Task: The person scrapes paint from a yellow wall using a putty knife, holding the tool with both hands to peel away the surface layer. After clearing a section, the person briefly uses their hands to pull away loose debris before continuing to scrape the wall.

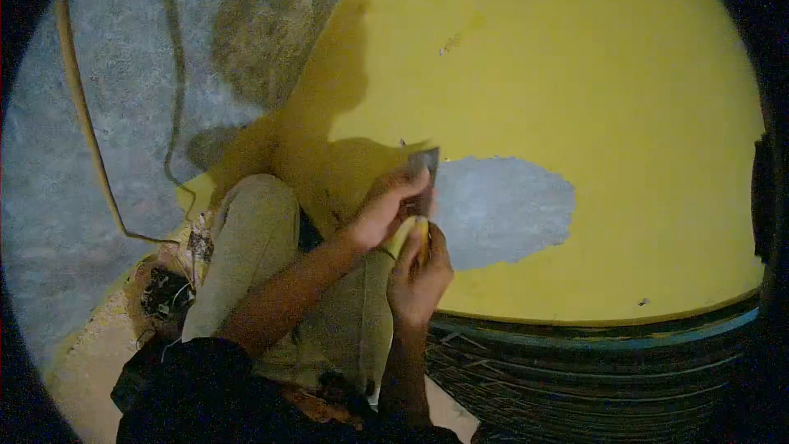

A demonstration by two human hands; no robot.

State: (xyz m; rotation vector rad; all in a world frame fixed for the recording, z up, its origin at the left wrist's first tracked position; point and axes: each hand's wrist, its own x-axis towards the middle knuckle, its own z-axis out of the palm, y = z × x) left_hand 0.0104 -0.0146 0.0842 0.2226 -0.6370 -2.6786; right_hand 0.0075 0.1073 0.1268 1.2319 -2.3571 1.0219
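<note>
Head view puts you crouched close against a yellow painted surface (592,74), with both hands on a flat-bladed scraper (424,164) at the middle of the frame. Your left hand (380,215) comes in from the lower left, its fingers curled tight together around the tool just under the blade. Your right hand (421,278) sits directly below it, fingers closed around the yellowish handle (411,237). The blade stands roughly upright, and its edge meets the left border of a grey bare patch (505,210) just right of centre. The light is too dim to tell whether it actually presses into the paint there.

Judging by how things lie, the work is at an early stage. That one irregular patch is down to grey, while unbroken yellow surrounds it above, to the right and below, with only a small chip (450,43) near the upper middle.

At the upper left a grey rough surface (107,115) carries a thin cable (89,136) running downward. Your bent knee in light trousers (246,238) fills the lower left, and a dark ribbed band (592,378) crosses the lower right.
</note>
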